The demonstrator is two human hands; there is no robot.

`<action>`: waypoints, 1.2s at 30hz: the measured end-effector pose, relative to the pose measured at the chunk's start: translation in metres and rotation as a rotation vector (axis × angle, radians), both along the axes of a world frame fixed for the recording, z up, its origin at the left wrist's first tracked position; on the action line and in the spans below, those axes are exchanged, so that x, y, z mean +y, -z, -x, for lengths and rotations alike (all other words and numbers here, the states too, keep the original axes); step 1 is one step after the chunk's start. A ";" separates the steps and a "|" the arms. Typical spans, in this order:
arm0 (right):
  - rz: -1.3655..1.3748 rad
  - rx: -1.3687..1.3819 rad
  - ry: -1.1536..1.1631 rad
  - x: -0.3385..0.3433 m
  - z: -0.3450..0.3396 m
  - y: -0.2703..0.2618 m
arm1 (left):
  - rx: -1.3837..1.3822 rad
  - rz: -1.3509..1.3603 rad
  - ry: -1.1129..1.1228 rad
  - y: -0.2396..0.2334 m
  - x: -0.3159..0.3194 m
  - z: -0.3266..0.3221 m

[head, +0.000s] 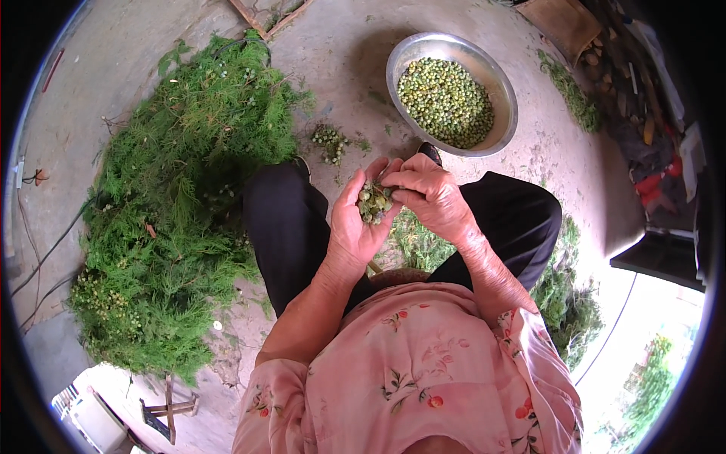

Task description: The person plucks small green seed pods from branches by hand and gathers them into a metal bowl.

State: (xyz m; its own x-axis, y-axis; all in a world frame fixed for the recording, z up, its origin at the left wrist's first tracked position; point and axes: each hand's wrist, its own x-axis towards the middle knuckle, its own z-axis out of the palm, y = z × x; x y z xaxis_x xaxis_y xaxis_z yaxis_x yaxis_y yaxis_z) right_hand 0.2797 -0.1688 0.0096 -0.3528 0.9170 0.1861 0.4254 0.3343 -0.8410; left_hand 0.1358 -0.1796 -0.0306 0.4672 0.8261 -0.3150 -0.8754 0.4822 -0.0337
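Note:
My left hand [358, 218] is cupped, palm up, around a small heap of green conifer cones [374, 202]. Over it, my right hand [434, 196] has its thumb and fingertips pinched together at the upper right of the heap; what lies between them is too small to tell. Beyond my hands stands a round metal basin [508, 108], partly filled with loose green cones [445, 102]. A cluster of cones on sprigs [330, 142] lies on the floor, left of the basin and just beyond my left hand.
A large pile of green conifer branches [187, 227] spreads along the left. More cut foliage lies between my legs [422, 241] and at the right [567, 295]. Stacked firewood [601, 62] is at the upper right. A small wooden stool [169, 408] stands at the lower left.

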 end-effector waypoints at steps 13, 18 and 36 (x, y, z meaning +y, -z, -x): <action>0.823 1.080 0.147 -0.007 -0.017 -0.003 | -0.090 0.022 -0.073 0.001 0.002 -0.003; 0.514 0.459 0.093 -0.020 -0.007 0.004 | -0.060 0.021 -0.114 -0.002 0.003 -0.001; 0.420 0.403 0.333 -0.018 0.013 0.013 | 0.050 -0.028 -0.103 0.001 0.004 -0.003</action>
State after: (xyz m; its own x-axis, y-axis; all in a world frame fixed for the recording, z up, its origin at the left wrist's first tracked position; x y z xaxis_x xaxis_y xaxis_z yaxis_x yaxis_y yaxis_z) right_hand 0.2670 -0.1865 -0.0032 -0.0160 0.9882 -0.1525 0.0744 -0.1509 -0.9857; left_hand 0.1390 -0.1755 -0.0316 0.3636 0.8780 -0.3114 -0.9207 0.3896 0.0234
